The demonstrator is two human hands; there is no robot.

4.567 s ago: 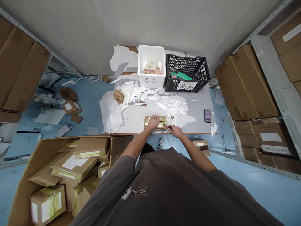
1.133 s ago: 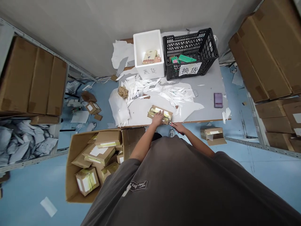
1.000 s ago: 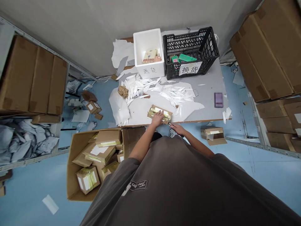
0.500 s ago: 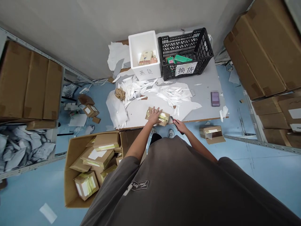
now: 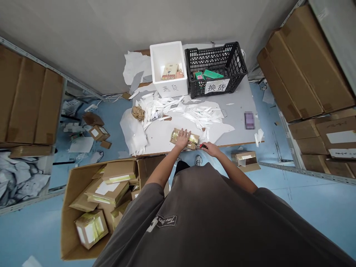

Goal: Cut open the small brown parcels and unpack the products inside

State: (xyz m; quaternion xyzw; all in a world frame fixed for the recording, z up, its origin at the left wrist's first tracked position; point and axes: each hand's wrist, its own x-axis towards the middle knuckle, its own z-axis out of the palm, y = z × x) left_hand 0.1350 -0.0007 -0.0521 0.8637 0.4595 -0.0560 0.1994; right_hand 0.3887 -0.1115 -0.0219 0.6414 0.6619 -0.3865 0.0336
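A small cardboard box (image 5: 174, 136) wrapped in yellowish tape lies at the table's near edge. Spread flat over its top, my left hand (image 5: 183, 139) presses on it with open fingers. My right hand (image 5: 212, 149) is closed round a red and black utility knife (image 5: 204, 146). The knife points left, its tip at the box's near right corner; whether the blade is in the cardboard cannot be made out. Just beyond the box, strips of white paper (image 5: 201, 113) are heaped on the table (image 5: 237, 128).
A white foam bin (image 5: 169, 89) and a black crate (image 5: 217, 87) stand at the back, with small boxes inside. A large carton (image 5: 66, 218) of taped parcels is at my left. Shelves with brown cartons (image 5: 303, 63) flank both sides. An opened box (image 5: 246, 159) lies on the floor.
My right hand has brought the knife left, from beside the box to its near right corner. The left hand remains on the box. The whole view has shifted slightly.
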